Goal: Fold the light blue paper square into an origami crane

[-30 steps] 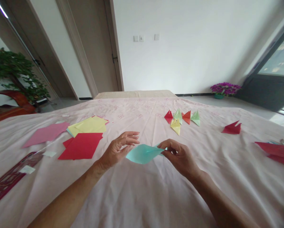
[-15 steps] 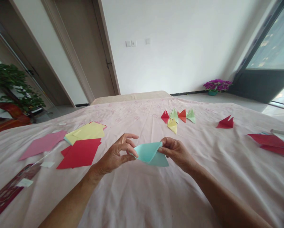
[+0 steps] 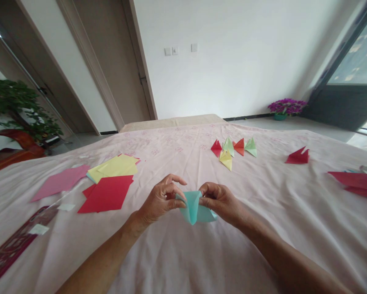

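Between left fingers (image 3: 173,189) and right fingers (image 3: 209,189), both pinching its edges, turquoise paper (image 3: 192,207) gapes, pointed below.

Turquoise sheet (image 3: 193,208): thin paper, smooth, matt
Red sheets (image 3: 106,196): flat paper, smooth, matt
Yellow sheets (image 3: 122,167): paper, smooth, matt
Pink sheet (image 3: 59,181): paper, matt
Folded pieces (image 3: 239,147): creased paper, crisp edges, matt
Tablecloth (image 3: 177,261): soft cloth, matt, wrinkled
Wall (image 3: 232,61): smooth, matt, painted-looking
Switches (image 3: 194,47): smooth, plastic-looking
Brown door (image 3: 110,53): smooth, wood-like, low sheen
Chair (image 3: 21,141): reddish wood, polished look
Dark red strip (image 3: 14,247): patterned; material hard to tell
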`<action>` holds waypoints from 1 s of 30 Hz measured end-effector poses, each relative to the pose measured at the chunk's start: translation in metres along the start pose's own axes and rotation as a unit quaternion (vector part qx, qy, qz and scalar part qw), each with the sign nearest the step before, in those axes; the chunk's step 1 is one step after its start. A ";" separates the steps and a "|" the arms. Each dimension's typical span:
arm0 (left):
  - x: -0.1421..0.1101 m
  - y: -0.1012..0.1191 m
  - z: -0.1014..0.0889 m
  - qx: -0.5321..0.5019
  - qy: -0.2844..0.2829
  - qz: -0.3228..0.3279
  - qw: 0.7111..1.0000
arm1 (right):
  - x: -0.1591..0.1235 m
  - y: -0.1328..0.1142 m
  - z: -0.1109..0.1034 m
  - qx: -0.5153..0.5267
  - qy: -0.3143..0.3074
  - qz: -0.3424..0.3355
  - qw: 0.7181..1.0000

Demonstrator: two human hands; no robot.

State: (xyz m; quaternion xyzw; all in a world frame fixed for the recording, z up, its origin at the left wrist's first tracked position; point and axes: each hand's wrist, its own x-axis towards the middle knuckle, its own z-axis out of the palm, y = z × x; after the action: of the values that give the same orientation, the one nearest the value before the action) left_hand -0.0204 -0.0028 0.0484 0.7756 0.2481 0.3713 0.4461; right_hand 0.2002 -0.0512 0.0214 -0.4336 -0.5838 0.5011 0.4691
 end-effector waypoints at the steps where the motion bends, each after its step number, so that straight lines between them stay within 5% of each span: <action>1: 0.000 0.000 0.002 -0.005 0.003 -0.003 1.000 | 0.000 0.000 0.001 -0.010 -0.001 0.000 1.000; 7: -0.004 -0.003 0.016 -0.073 0.034 -0.006 0.997 | -0.001 -0.005 0.009 0.045 0.003 0.020 0.999; 13: -0.004 -0.009 0.012 -0.161 0.012 -0.096 0.982 | 0.000 -0.004 0.005 0.118 0.027 0.020 0.992; 18: -0.002 -0.013 0.013 -0.169 0.079 -0.124 0.975 | -0.001 -0.004 0.003 0.136 0.036 0.015 0.990; 27: -0.011 -0.018 0.035 -0.262 0.015 -0.202 0.943 | -0.002 -0.004 0.004 0.142 0.069 0.011 0.987; 30: -0.013 -0.017 0.041 -0.273 0.035 -0.218 0.936 | -0.002 -0.003 0.004 0.143 0.080 0.012 0.986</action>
State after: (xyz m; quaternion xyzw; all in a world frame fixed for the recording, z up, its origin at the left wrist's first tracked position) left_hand 0.0035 -0.0250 0.0157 0.5369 0.3157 0.3451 0.7021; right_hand 0.1961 -0.0539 0.0244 -0.4077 -0.4615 0.5491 0.5651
